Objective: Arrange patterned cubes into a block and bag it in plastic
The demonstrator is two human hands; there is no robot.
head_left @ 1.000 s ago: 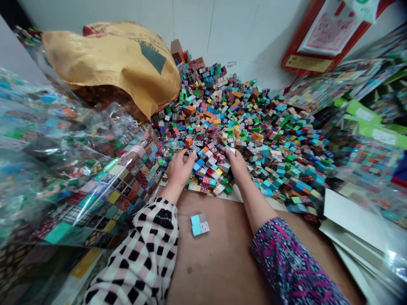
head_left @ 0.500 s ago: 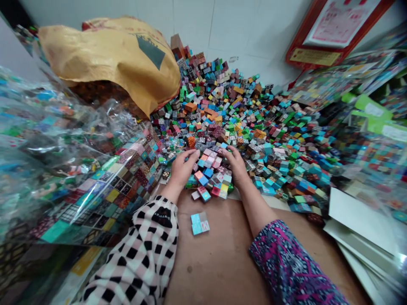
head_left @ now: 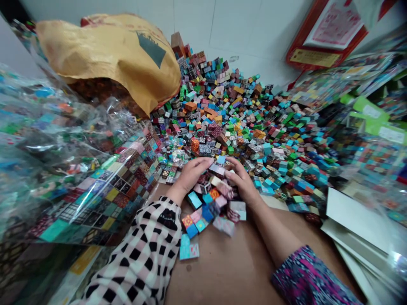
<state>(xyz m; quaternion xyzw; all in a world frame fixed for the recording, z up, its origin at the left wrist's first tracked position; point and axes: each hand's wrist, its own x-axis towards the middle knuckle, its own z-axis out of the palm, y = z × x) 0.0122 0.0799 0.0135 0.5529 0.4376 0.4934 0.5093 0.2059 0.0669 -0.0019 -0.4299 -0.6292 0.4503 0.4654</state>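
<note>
My left hand [head_left: 192,176] lies against the left side of a clump of small patterned cube blocks [head_left: 213,197], fingers stretched forward and its fingertips at a pale lilac block [head_left: 217,168]. On the clump's right side my right hand [head_left: 241,180] curves inward, thumb and fingers apart. The blocks lie loose between the two palms, and neither hand is closed round one. Some blocks have spread onto the brown board, blurred by motion. Nearest me is a turquoise and white group of blocks [head_left: 188,247], close to the left sleeve.
A large heap of cube blocks [head_left: 235,106] rises to the wall. A yellow sack [head_left: 111,51] lies at the back left. Clear plastic bags of blocks [head_left: 104,190] crowd the left. White boards [head_left: 356,220] are at the right, and a red-framed notice [head_left: 330,25] stands behind.
Both hands have moved toward me, drawing blocks off the heap's front edge onto the brown board. The turquoise and white group has shifted nearer to me and slightly left.
</note>
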